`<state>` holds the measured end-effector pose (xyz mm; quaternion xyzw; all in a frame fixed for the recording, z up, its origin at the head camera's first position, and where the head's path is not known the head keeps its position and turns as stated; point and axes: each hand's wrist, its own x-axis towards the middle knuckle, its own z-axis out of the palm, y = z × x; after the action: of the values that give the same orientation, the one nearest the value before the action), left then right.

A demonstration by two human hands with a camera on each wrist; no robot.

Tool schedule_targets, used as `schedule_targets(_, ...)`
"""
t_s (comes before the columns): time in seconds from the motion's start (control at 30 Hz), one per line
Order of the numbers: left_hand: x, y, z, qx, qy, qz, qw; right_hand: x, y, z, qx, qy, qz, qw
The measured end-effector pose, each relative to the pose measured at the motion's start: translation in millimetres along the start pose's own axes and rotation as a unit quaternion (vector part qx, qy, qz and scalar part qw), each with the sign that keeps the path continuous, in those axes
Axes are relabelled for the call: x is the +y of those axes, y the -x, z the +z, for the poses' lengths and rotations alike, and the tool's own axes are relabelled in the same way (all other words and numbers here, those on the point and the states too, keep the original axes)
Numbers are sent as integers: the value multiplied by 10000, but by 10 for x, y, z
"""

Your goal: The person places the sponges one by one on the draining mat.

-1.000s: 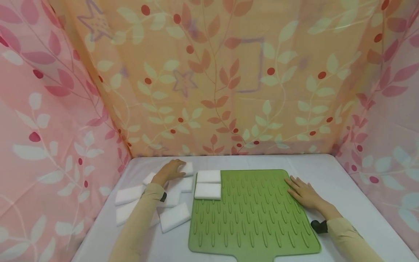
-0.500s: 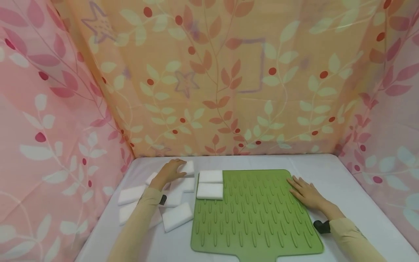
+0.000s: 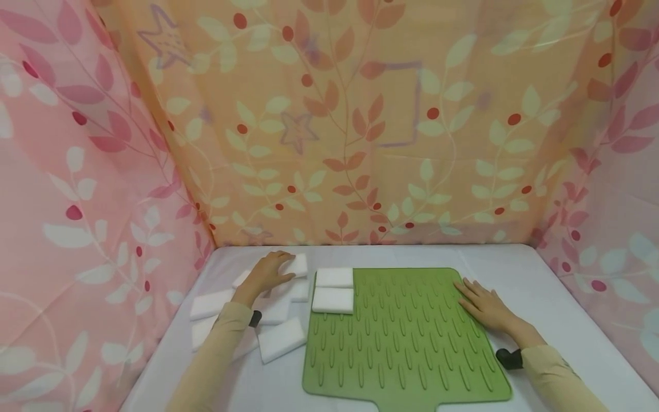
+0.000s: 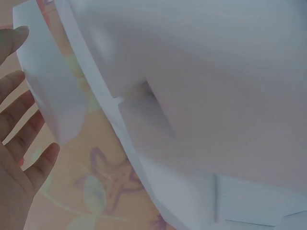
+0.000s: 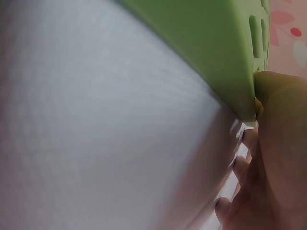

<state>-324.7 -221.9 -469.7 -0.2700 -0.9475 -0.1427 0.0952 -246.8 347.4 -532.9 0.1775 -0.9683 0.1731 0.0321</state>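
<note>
Though the head view has shifted, the left hand [image 3: 266, 273] still grips a white block [image 3: 300, 265] ten o'clock from the green mat [image 3: 412, 337], the right hand [image 3: 485, 306] outspread at its two o'clock edge

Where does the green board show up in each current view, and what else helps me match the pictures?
Head: the green board lies in the lower part, right of centre, cut off by the bottom edge.
Left wrist: not in it.
Right wrist: the green board spans the top towards the right, with the right hand at its edge.
Shared landmark: the leaf-print curtain, behind everything in head, at left in left wrist, upper right corner in right wrist.
</note>
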Motion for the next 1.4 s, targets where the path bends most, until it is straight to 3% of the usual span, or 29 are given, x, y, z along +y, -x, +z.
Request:
schedule_targets(0.17, 84, 19, -25, 81, 164, 19, 9998, 11, 16, -1, -14, 6, 13, 10000)
schedule_targets(0.5, 249, 44, -41, -69, 305, -111, 9995, 19, 31, 3, 5, -34, -4, 10000)
schedule_targets(0.8, 391, 135, -36, 144, 284, 115, 9994, 18, 26, 11, -39, -97, 44, 9999)
schedule_targets(1.4, 680, 260, -25, 15, 451, 354, 9984, 20, 8, 18, -89, -85, 67, 9999)
